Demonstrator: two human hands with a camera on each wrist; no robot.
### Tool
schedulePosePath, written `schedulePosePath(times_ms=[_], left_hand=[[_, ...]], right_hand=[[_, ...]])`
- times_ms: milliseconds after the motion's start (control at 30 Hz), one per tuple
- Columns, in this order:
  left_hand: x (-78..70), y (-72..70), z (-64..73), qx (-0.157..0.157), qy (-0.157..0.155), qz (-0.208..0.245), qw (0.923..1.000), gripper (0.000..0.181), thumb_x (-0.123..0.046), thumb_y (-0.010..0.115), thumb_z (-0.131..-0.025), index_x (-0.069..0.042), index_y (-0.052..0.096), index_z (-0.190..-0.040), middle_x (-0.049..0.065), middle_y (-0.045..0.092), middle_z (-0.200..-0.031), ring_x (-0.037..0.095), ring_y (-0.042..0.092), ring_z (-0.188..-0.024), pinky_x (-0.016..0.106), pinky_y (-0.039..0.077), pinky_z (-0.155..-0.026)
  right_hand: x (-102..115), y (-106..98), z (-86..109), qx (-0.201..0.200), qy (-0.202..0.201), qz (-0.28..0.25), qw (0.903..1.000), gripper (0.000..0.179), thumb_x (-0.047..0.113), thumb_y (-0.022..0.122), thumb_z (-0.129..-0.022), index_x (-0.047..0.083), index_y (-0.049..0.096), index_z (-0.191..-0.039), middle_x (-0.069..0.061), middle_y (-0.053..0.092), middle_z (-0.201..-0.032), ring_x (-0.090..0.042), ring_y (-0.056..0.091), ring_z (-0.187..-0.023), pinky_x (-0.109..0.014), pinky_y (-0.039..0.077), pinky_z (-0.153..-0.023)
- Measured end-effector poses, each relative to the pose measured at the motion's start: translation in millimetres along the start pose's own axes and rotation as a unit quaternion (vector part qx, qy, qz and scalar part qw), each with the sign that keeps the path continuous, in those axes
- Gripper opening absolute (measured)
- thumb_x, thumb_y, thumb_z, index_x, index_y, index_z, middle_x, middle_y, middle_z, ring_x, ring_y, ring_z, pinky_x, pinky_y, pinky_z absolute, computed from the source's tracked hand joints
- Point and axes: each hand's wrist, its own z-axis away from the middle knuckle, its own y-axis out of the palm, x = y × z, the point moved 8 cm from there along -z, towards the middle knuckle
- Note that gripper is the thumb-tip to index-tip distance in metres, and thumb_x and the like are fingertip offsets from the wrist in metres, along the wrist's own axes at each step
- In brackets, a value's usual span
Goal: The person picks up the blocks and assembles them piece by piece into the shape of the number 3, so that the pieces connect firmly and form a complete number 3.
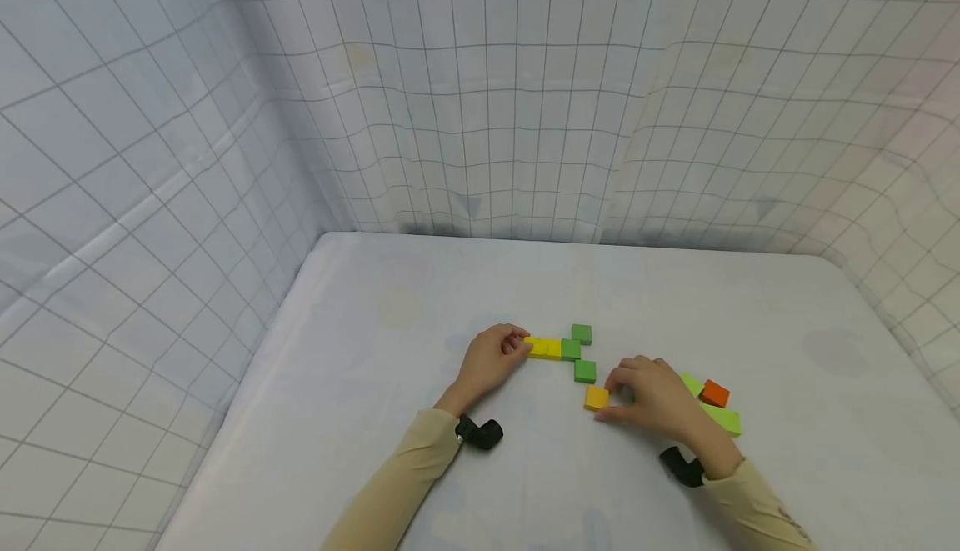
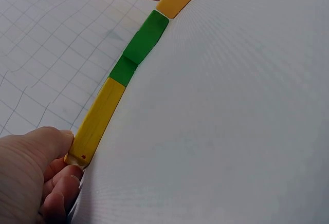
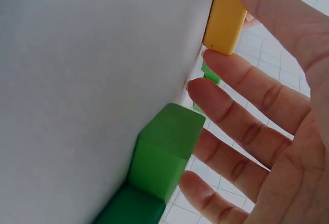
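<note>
In the head view my left hand (image 1: 491, 359) reaches the left end of a yellow block row (image 1: 544, 348). The left wrist view shows its thumb and fingers pinching the end of the yellow block (image 2: 95, 121). Three green blocks (image 1: 571, 350) stand in a staggered group at the row's right end, one touching it. My right hand (image 1: 652, 393) holds an orange-yellow block (image 1: 597, 398) between thumb and index finger, on the table below the lowest green block. In the right wrist view its other fingers are spread beside a green block (image 3: 164, 152).
Right of my right hand lie a red-orange block (image 1: 715, 393) and lime-green blocks (image 1: 723, 419), partly covered by the hand. A darker green block (image 3: 133, 206) shows in the right wrist view. White cloth covers the table (image 1: 360, 309); grid-patterned curtains (image 1: 480, 117) hang around it.
</note>
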Motion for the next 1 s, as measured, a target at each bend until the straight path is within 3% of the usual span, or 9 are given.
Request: schedulePosePath(times_ms=[1000], left_hand=[[-0.7,-0.4,-1.3,-0.002,0.002,-0.010,0.9999,0.022,-0.032,0.061,-0.089,-0.016,0.067,-0.103,-0.007,0.058,-0.080,0.006,0.049,-0.066,0.020,0.041,-0.062]], right_hand=[[7.0,2.7,-5.3,-0.009,0.030,0.045,0.9985,0.040,0.057,0.075,-0.063,0.021,0.066,-0.079,0.013,0.056,-0.073,-0.007,0.046,-0.070,-0.034,0.038,-0.071]])
